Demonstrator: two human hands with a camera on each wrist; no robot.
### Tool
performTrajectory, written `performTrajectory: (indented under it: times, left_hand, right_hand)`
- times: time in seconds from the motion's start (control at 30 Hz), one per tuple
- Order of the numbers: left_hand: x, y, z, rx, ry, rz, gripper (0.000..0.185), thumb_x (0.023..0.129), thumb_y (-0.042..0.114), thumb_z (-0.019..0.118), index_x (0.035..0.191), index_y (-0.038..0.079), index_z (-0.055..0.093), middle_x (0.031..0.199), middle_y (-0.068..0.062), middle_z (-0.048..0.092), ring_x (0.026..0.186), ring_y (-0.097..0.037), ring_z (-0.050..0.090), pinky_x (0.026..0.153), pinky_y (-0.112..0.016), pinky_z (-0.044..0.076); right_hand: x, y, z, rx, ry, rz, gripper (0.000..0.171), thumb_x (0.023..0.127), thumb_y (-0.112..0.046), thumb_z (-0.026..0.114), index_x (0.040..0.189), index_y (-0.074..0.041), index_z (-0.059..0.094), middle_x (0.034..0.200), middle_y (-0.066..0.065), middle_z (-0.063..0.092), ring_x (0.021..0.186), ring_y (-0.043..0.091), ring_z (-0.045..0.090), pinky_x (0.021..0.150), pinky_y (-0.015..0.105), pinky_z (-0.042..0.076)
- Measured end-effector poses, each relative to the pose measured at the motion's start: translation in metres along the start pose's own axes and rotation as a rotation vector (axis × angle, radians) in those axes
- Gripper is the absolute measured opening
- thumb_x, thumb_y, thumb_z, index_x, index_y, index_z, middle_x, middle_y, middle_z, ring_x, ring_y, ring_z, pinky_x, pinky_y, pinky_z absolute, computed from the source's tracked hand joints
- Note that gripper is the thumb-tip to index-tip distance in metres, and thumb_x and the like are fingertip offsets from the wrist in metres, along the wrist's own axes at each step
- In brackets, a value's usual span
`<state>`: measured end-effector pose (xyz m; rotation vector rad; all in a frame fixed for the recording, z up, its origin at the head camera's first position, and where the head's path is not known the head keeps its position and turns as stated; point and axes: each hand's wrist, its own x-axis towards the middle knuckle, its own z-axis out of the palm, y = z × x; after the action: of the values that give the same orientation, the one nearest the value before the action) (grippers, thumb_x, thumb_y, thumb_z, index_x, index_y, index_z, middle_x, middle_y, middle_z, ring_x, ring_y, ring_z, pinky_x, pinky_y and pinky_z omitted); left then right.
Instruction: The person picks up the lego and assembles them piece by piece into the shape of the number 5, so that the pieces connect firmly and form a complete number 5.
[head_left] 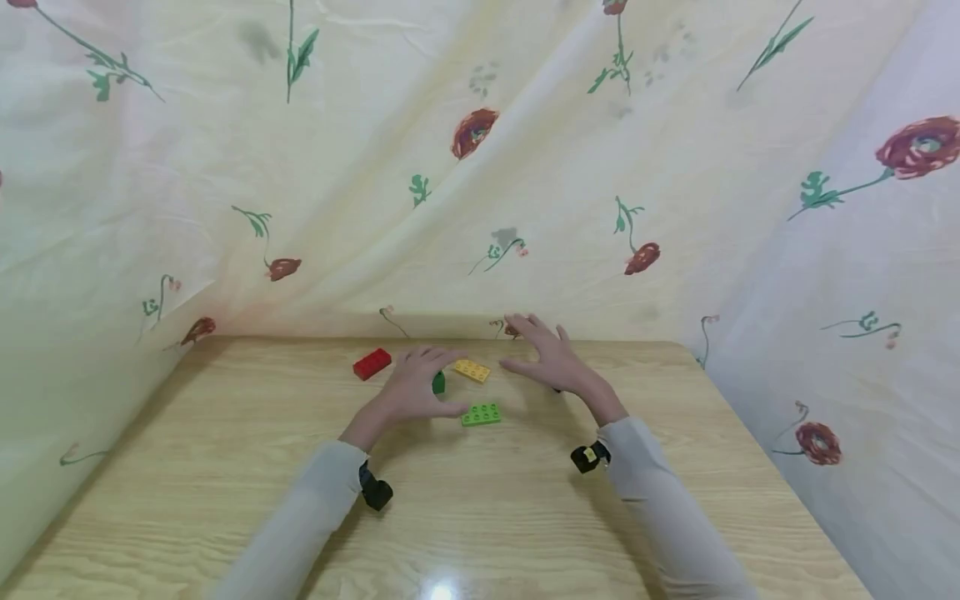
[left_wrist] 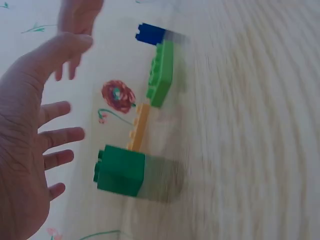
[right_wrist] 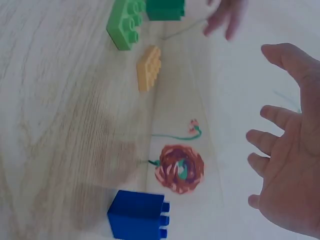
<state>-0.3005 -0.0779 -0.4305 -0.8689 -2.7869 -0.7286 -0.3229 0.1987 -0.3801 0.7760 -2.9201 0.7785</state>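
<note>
My left hand (head_left: 417,387) hovers over the table with fingers spread, holding nothing. Below it stands a dark green block (left_wrist: 121,171), mostly hidden by the hand in the head view. A light green block (head_left: 481,414) lies just past the left thumb tip, studs up. Farther back, between the hands, is a flat yellow block (head_left: 472,370). My right hand (head_left: 553,360) is also raised, fingers apart and nothing in it. A blue block (right_wrist: 137,215) sits beneath the right hand, nearly all hidden from the head view.
A red block (head_left: 372,363) lies left of the left hand, near the table's back edge. The wooden table (head_left: 480,517) is bordered by a flowered cloth (head_left: 360,200) behind and at both sides. Dark wrist cameras (head_left: 377,492) hang under both wrists.
</note>
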Motion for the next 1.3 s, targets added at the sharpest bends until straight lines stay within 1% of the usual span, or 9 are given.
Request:
performTrajectory:
  times: [0.13,0.23,0.33,0.5,0.6,0.83,1.03,1.2,1.3]
  left_hand:
    - [0.001,0.004,0.002,-0.102,-0.022,-0.003,0.079,0.076,0.046,0.084,0.146,0.024,0.055,0.139,-0.006,0.062,0.130,-0.030,0.046,0.115,-0.060,0.022]
    - [0.002,0.005,0.005,-0.139,-0.035,-0.013,0.075,0.074,0.041,0.087,0.140,0.022,0.059,0.127,-0.005,0.065,0.123,-0.026,0.047,0.114,-0.057,0.022]
    - [0.003,0.005,0.009,-0.139,-0.049,-0.023,0.069,0.073,0.039,0.087,0.135,0.021,0.062,0.120,0.000,0.065,0.123,-0.023,0.046,0.113,-0.055,0.022]
    - [0.003,0.008,0.017,-0.123,-0.089,-0.036,0.058,0.072,0.036,0.086,0.125,0.019,0.070,0.113,0.000,0.066,0.122,-0.024,0.045,0.109,-0.052,0.024]
    - [0.001,0.010,0.021,-0.089,-0.106,-0.039,0.050,0.073,0.036,0.087,0.118,0.018,0.073,0.112,0.000,0.068,0.119,-0.024,0.045,0.106,-0.051,0.026]
    - [-0.006,0.012,0.025,0.014,-0.107,-0.052,0.040,0.074,0.039,0.087,0.107,0.023,0.075,0.124,0.002,0.066,0.110,-0.019,0.044,0.105,-0.048,0.028]
    - [-0.003,0.013,0.026,0.045,-0.091,-0.050,0.035,0.074,0.038,0.087,0.103,0.024,0.075,0.117,0.005,0.065,0.105,-0.017,0.042,0.101,-0.044,0.028]
    - [-0.002,0.016,0.025,0.035,-0.088,-0.050,0.031,0.075,0.036,0.087,0.100,0.022,0.076,0.111,0.005,0.064,0.103,-0.017,0.042,0.099,-0.045,0.029]
    - [0.000,0.017,0.025,0.028,-0.078,-0.039,0.029,0.075,0.034,0.086,0.099,0.021,0.076,0.109,0.005,0.064,0.102,-0.018,0.043,0.100,-0.046,0.029]
  right_hand:
    - [-0.008,0.016,-0.004,0.103,0.012,0.024,0.077,0.098,-0.037,0.066,0.162,-0.014,0.029,0.167,0.015,0.029,0.157,0.040,0.015,0.121,0.070,0.001]
    - [-0.014,0.029,-0.004,0.181,0.024,0.047,0.074,0.099,-0.032,0.067,0.160,-0.011,0.032,0.166,0.020,0.029,0.154,0.043,0.021,0.121,0.068,0.015]
    - [-0.019,0.041,-0.004,0.242,0.040,0.075,0.069,0.100,-0.030,0.066,0.158,-0.008,0.036,0.164,0.022,0.032,0.152,0.044,0.026,0.117,0.066,0.028]
    - [-0.028,0.058,-0.001,0.313,0.058,0.132,0.063,0.101,-0.029,0.064,0.155,-0.008,0.041,0.161,0.020,0.038,0.152,0.042,0.028,0.119,0.064,0.027]
    - [-0.032,0.063,0.001,0.328,0.054,0.137,0.060,0.102,-0.026,0.062,0.155,-0.006,0.041,0.159,0.023,0.040,0.150,0.044,0.031,0.118,0.066,0.026]
    - [-0.033,0.070,0.003,0.346,0.039,0.129,0.056,0.102,-0.019,0.062,0.152,0.000,0.044,0.155,0.028,0.043,0.145,0.051,0.035,0.116,0.069,0.026]
    - [-0.035,0.081,0.002,0.314,0.006,0.190,0.058,0.099,-0.011,0.065,0.151,0.003,0.043,0.153,0.031,0.043,0.141,0.053,0.040,0.113,0.065,0.035]
    - [-0.035,0.088,-0.001,0.293,-0.002,0.234,0.060,0.096,-0.009,0.069,0.149,0.006,0.045,0.144,0.034,0.050,0.131,0.051,0.050,0.107,0.060,0.044]
    - [-0.035,0.091,-0.002,0.284,0.007,0.270,0.058,0.094,-0.009,0.072,0.145,0.005,0.049,0.138,0.032,0.056,0.125,0.047,0.055,0.104,0.057,0.048]
